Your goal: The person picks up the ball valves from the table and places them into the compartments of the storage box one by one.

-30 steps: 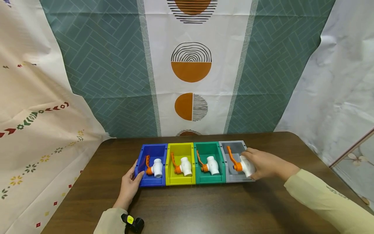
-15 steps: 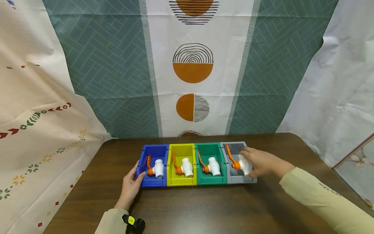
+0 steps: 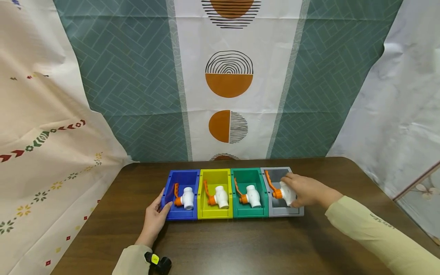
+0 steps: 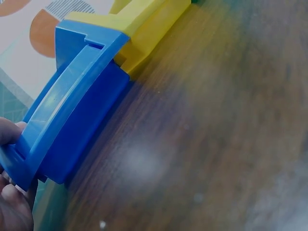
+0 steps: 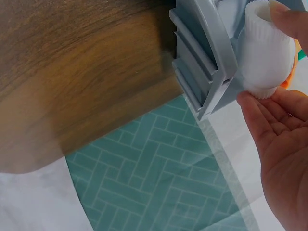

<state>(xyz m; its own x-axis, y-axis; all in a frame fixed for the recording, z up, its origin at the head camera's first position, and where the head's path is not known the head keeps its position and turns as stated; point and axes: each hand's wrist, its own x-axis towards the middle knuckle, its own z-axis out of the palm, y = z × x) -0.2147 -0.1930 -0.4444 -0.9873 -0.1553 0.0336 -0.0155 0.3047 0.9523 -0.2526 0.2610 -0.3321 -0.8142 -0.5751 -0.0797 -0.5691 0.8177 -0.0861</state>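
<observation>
In the head view my left hand (image 3: 154, 219) grips the left side of the blue bin (image 3: 172, 214); in the left wrist view its thumb (image 4: 8, 131) lies over the rim, other fingers underneath. My right hand (image 3: 309, 190) pinches a white ball valve (image 5: 267, 53) with an orange lever (image 3: 269, 179), thumb at one end and fingertips at the other. That valve is over the grey bin (image 3: 286, 212), partly covered by the hand. Similar valves lie in the blue, yellow and green bins: one valve (image 3: 187, 198), another valve (image 3: 221, 197), a third valve (image 3: 253, 196).
The yellow bin (image 3: 215, 214) and green bin (image 3: 250, 214) stand between the blue and grey ones, all in one row. They sit on a dark wooden table (image 3: 220, 244), its back edge near a patterned cloth (image 3: 148, 95).
My right hand and its valve have moved slightly left and up relative to the grey bin. The left hand keeps its grip; the whole view has shifted a little.
</observation>
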